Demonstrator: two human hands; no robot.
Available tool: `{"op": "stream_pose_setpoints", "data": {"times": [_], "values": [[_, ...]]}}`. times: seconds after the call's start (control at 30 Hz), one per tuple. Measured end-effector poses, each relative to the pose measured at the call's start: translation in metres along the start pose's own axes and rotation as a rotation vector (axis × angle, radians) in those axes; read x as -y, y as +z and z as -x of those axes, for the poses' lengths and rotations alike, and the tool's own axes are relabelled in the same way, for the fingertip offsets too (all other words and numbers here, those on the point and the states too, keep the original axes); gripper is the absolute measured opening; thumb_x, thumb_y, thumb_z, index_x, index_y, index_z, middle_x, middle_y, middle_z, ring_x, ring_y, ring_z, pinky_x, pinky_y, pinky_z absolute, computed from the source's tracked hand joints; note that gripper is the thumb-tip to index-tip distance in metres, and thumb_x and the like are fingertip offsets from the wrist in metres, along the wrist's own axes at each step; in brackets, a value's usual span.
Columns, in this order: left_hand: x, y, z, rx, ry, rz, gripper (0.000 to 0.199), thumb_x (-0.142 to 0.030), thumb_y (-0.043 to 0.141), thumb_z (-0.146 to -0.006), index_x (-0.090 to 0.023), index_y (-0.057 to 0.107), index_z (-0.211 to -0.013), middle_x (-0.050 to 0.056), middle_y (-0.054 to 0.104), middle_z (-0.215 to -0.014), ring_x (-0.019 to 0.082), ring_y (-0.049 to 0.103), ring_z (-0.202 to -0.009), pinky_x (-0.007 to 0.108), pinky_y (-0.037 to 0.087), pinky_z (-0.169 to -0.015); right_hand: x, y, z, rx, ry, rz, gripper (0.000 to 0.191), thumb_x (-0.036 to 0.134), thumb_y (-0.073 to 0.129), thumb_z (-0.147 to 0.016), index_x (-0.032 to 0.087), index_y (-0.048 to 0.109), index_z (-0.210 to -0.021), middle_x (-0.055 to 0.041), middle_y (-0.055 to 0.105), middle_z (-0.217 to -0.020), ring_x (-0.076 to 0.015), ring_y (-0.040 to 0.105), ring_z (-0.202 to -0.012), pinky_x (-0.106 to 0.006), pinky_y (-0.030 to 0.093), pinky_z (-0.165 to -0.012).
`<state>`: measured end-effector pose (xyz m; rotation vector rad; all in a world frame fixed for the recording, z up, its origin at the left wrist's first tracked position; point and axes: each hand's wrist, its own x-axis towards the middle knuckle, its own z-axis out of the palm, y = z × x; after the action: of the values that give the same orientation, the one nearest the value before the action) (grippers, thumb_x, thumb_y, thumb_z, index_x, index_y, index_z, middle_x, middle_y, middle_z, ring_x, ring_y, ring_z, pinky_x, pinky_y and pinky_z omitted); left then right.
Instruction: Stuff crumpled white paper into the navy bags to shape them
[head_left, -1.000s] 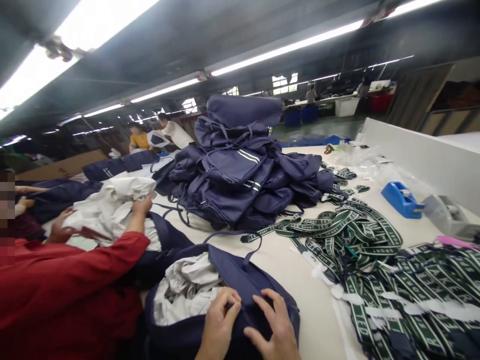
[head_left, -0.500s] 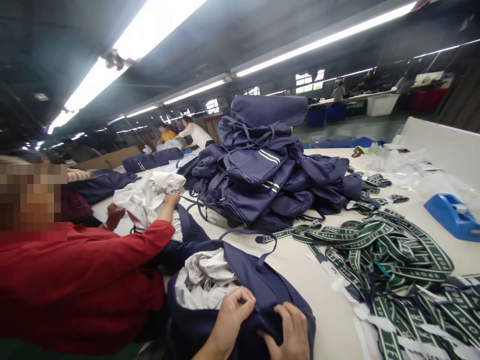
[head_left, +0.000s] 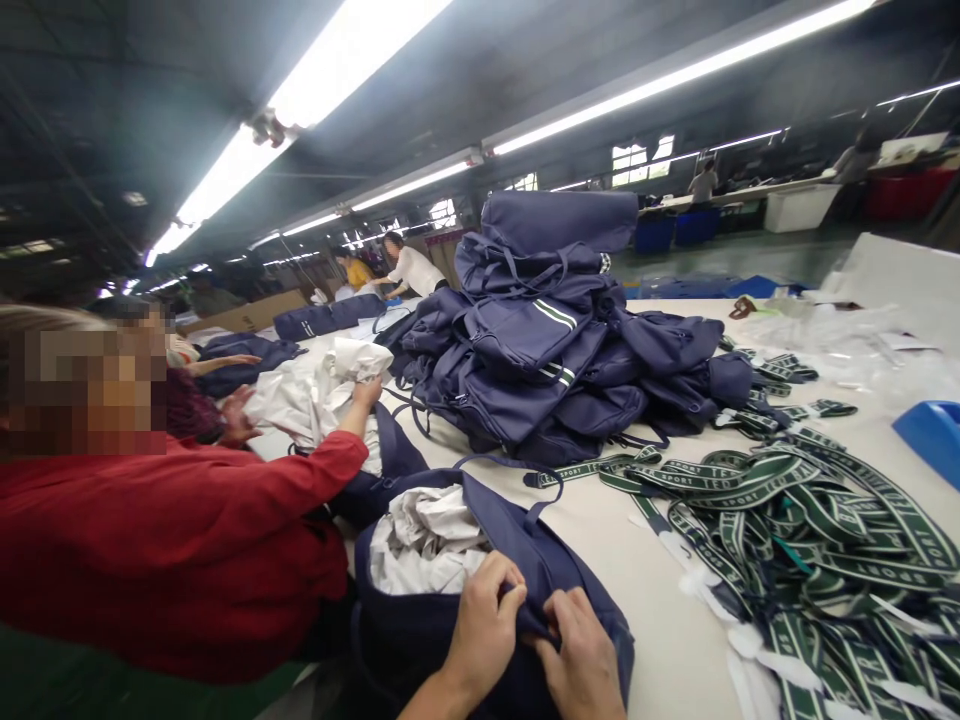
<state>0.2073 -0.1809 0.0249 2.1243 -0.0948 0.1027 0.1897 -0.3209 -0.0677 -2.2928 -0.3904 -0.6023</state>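
Observation:
A navy bag point(head_left: 540, 540) lies in front of me on the table, its mouth partly open. Crumpled white paper stuffing point(head_left: 427, 545) bulges out of the opening. My left hand point(head_left: 486, 615) pinches the bag's edge between thumb and bent index finger, just right of the stuffing. Close beside it, my right hand point(head_left: 579, 645) grips the fabric along the same edge, thumb below and fingers on top. Whatever small part lies under the fingertips is hidden. A thin navy strap point(head_left: 551, 490) loops up at the bag's far side.
On my left a co-worker in a red top point(head_left: 172, 540) handles white paper point(head_left: 322, 390) at another navy bag. Ahead rises a heap of navy bags point(head_left: 525, 370). Green lettered straps point(head_left: 795, 520) pile up at right, near a blue tape dispenser point(head_left: 930, 435) and clear plastic point(head_left: 847, 340).
My view has turned slightly left, so the scene sits further right. My hands have drawn closer together on the bag's edge, and my right fingers have closed more on the fabric.

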Motion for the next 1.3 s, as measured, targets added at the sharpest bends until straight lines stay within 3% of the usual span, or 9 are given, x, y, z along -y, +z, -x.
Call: {"op": "stream_pose_setpoints", "data": {"times": [0.07, 0.2, 0.27, 0.6, 0.9, 1.13, 1.3], "values": [[0.0, 0.001, 0.006, -0.049, -0.008, -0.149, 0.013, -0.012, 0.049, -0.085, -0.02, 0.052, -0.075, 0.003, 0.058, -0.082, 0.018, 0.057, -0.081, 0.032, 0.042, -0.077, 0.001, 0.002, 0.002, -0.033, -0.027, 0.006, 0.023, 0.01, 0.061, -0.077, 0.023, 0.043, -0.081, -0.0004, 0.052, -0.074, -0.0186, 0.054, -0.066, -0.028, 0.046, -0.057], [0.008, 0.006, 0.016, -0.139, 0.028, -0.375, 0.016, -0.013, 0.044, -0.089, -0.021, 0.055, -0.081, 0.004, 0.06, -0.085, 0.02, 0.059, -0.081, 0.033, 0.042, -0.074, 0.004, 0.006, 0.007, -0.163, -0.254, 0.019, 0.017, 0.009, 0.052, -0.084, 0.023, 0.042, -0.083, 0.0007, 0.05, -0.068, -0.0183, 0.051, -0.065, -0.03, 0.046, -0.065], [0.011, 0.007, 0.019, -0.176, 0.051, -0.419, 0.018, -0.012, 0.042, -0.091, -0.022, 0.055, -0.082, 0.004, 0.06, -0.085, 0.02, 0.06, -0.081, 0.033, 0.042, -0.073, 0.006, 0.008, 0.008, -0.212, -0.297, 0.036, 0.016, 0.007, 0.047, -0.087, 0.022, 0.043, -0.085, 0.0003, 0.051, -0.068, -0.0184, 0.05, -0.066, -0.031, 0.045, -0.07], [-0.001, -0.019, 0.002, -0.281, -0.085, -0.256, 0.011, -0.017, 0.053, -0.083, -0.021, 0.056, -0.073, 0.003, 0.063, -0.082, 0.021, 0.059, -0.084, 0.036, 0.041, -0.081, 0.034, -0.016, -0.024, -0.224, -0.352, -0.08, 0.021, 0.008, 0.047, -0.092, 0.021, 0.039, -0.078, 0.0009, 0.046, -0.065, -0.0161, 0.044, -0.063, -0.029, 0.035, -0.062], [-0.024, -0.029, -0.016, -0.248, -0.059, -0.183, 0.015, -0.029, 0.056, -0.079, -0.02, 0.062, -0.068, 0.004, 0.068, -0.081, 0.021, 0.062, -0.084, 0.035, 0.044, -0.083, 0.033, -0.069, -0.053, -0.011, -0.328, -0.045, 0.026, 0.009, 0.049, -0.093, 0.02, 0.043, -0.07, -0.0028, 0.049, -0.069, -0.0192, 0.041, -0.072, -0.032, 0.032, -0.067], [-0.019, -0.006, -0.045, -0.177, -0.079, -0.173, 0.015, -0.032, 0.062, -0.074, -0.019, 0.067, -0.069, 0.004, 0.068, -0.08, 0.02, 0.062, -0.079, 0.033, 0.045, -0.079, -0.002, -0.083, -0.065, 0.16, -0.254, 0.031, 0.024, 0.02, 0.056, -0.094, 0.021, 0.048, -0.071, -0.0028, 0.054, -0.072, -0.0196, 0.042, -0.076, -0.031, 0.034, -0.069], [-0.013, 0.02, -0.048, -0.099, -0.233, 0.076, 0.012, -0.028, 0.065, -0.069, -0.016, 0.064, -0.068, 0.005, 0.068, -0.084, 0.016, 0.06, -0.074, 0.029, 0.046, -0.073, -0.029, -0.075, -0.045, 0.187, -0.099, -0.013, 0.025, 0.022, 0.064, -0.091, 0.02, 0.049, -0.072, -0.0026, 0.056, -0.074, -0.0188, 0.046, -0.079, -0.03, 0.038, -0.072]]}}
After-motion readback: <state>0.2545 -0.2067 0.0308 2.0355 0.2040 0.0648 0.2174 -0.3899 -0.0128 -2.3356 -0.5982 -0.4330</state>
